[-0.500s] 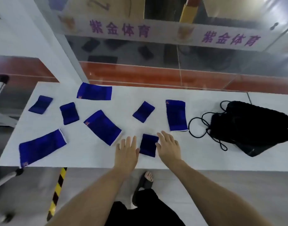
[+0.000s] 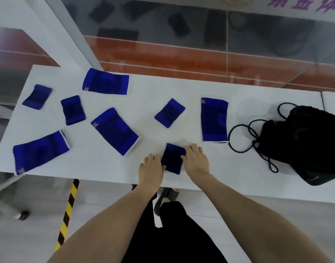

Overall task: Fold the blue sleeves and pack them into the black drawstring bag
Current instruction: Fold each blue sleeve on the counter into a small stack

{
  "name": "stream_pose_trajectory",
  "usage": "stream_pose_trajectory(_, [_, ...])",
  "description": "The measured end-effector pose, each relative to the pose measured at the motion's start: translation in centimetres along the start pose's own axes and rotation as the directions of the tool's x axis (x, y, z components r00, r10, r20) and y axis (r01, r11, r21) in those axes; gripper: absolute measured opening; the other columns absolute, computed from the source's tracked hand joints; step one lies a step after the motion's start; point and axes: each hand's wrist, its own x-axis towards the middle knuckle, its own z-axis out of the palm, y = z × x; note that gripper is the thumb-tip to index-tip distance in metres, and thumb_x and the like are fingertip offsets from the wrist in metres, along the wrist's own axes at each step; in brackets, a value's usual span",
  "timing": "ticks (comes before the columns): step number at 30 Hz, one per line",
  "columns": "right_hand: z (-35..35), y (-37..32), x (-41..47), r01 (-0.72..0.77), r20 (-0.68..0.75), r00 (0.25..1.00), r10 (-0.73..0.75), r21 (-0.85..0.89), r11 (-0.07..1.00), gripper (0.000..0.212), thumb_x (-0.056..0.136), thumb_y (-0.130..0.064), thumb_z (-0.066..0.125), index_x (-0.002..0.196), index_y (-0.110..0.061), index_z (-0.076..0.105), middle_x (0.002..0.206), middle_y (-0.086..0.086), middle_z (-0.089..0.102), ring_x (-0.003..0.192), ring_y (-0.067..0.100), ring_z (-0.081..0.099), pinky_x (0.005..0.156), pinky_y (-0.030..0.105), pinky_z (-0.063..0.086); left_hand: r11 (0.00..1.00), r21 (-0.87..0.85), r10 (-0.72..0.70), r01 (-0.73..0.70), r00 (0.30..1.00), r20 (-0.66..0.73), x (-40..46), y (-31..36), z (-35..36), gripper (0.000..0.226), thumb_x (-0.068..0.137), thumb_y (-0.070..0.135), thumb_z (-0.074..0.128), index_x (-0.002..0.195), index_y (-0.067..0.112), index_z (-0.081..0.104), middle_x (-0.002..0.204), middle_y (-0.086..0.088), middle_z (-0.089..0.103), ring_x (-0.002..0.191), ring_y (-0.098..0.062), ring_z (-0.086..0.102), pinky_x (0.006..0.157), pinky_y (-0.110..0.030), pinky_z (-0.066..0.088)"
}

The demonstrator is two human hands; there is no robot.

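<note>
Low centre of the frame, our left hand (image 2: 151, 168) and right hand (image 2: 196, 161) lie open, flanking a small blue sleeve (image 2: 172, 158) on the counter (image 2: 182, 88). The black drawstring bag (image 2: 305, 139) sits right. Uneven pressing could skew the fold.

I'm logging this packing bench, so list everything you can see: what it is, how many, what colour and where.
table: one, white, across the middle of the view.
large sleeves: four, blue, flat on the table, three on its left half, one near the bag.
small sleeves: four, blue, on the table, one at the near edge between the hands.
drawstring bag: one, black, right end of the table, cords looped to its left.
hazard tape: one strip, yellow and black, on the floor at lower left.
sandal: one, black, on the floor under the table edge.
left hand: flat on the near small sleeve's left edge.
right hand: flat on its right edge.
</note>
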Motion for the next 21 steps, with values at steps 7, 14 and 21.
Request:
stream_pose_trajectory(7, [-0.9,-0.9,1.4,-0.125,-0.037,0.989,0.146,0.345,0.930,0.007,0.104,-0.025,0.055,0.108,-0.022,0.051,0.108,-0.003,0.059,0.097,0.019,0.058,0.085,0.043,0.056,0.980,-0.196,-0.025,0.034,0.998,0.049,1.9,0.4,-1.7,0.019,0.100,0.034,0.057,0.113,0.021,0.052,0.107,0.003,0.064,0.092,-0.018,0.057,0.079,-0.032,0.044])
stream_pose_trajectory(14, [-4.3,-3.9,6.0,-0.148,-0.141,0.958,0.251,0.506,0.850,0.006,0.104,-0.024,0.056,0.104,-0.028,0.052,0.101,-0.008,0.061,0.088,0.010,0.059,0.076,0.032,0.055,0.928,-0.368,-0.074,0.054,0.997,-0.039,7.5,-0.4,-6.0,0.016,0.102,0.034,0.056,0.113,0.023,0.057,0.102,0.007,0.068,0.086,-0.014,0.063,0.067,-0.034,0.052])
stream_pose_trajectory(21, [-6.6,-5.6,11.8,-0.183,-0.142,0.943,0.302,0.537,0.823,0.012,0.106,-0.029,0.052,0.117,-0.028,0.055,0.111,-0.007,0.064,0.094,0.013,0.062,0.080,0.036,0.058,0.915,-0.403,-0.042,0.016,0.997,-0.057,14.6,-1.6,-8.8,0.017,0.101,0.034,0.057,0.114,0.022,0.058,0.104,0.006,0.067,0.090,-0.016,0.063,0.069,-0.036,0.051])
